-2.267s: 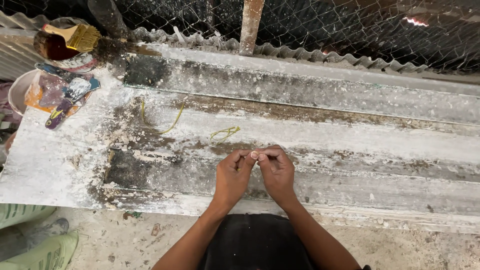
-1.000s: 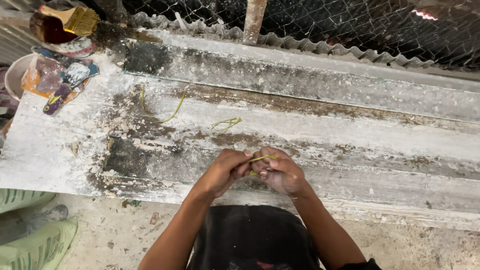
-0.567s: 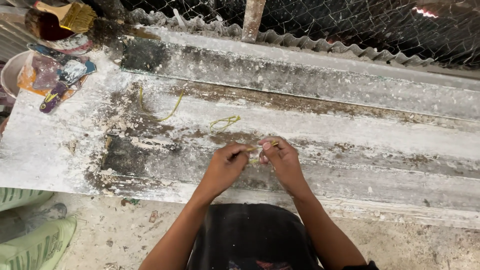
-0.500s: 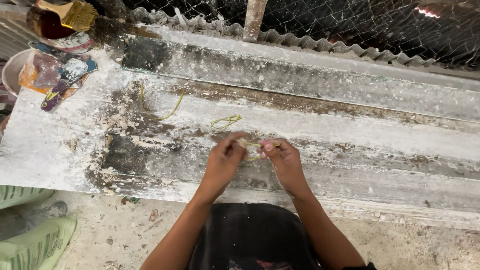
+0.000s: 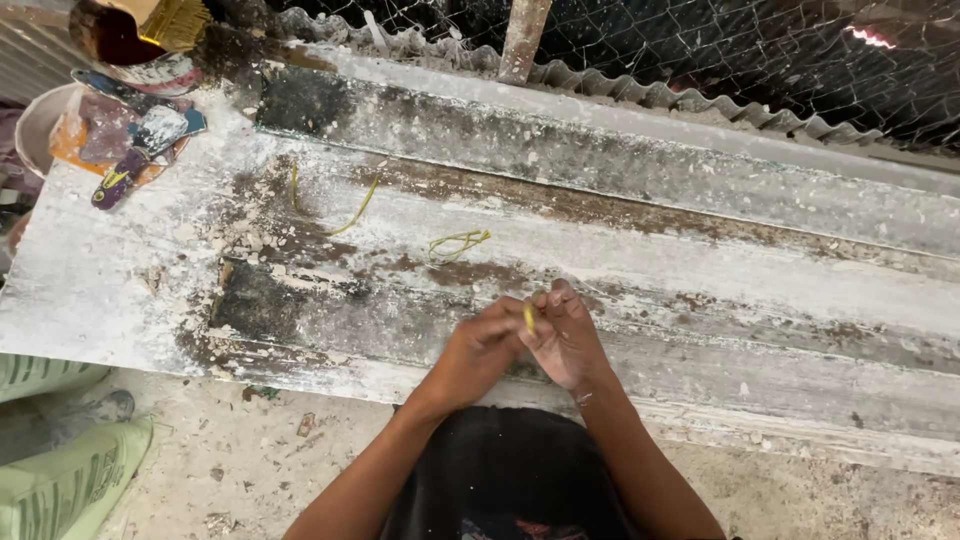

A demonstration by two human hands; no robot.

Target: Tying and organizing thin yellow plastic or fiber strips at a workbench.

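Observation:
My left hand (image 5: 478, 345) and my right hand (image 5: 566, 335) meet over the near part of a long, white-dusted plank bench (image 5: 700, 260). Their fingertips pinch a short piece of yellow strand (image 5: 528, 317) between them. A small tangle of yellow strand (image 5: 458, 242) lies on the bench just beyond my hands. A longer curved yellow strand (image 5: 335, 215) lies further left on the boards.
A pile of stained rags and tools (image 5: 125, 140) and a round tin with a brush (image 5: 135, 35) sit at the far left. Wire mesh (image 5: 700, 50) and corrugated sheet (image 5: 640, 95) stand behind the bench. A green striped sack (image 5: 60, 480) lies on the ground at left.
My hands have drawn closer together and slightly toward me, with the yellow strand now upright between the fingertips. The view has shifted a little.

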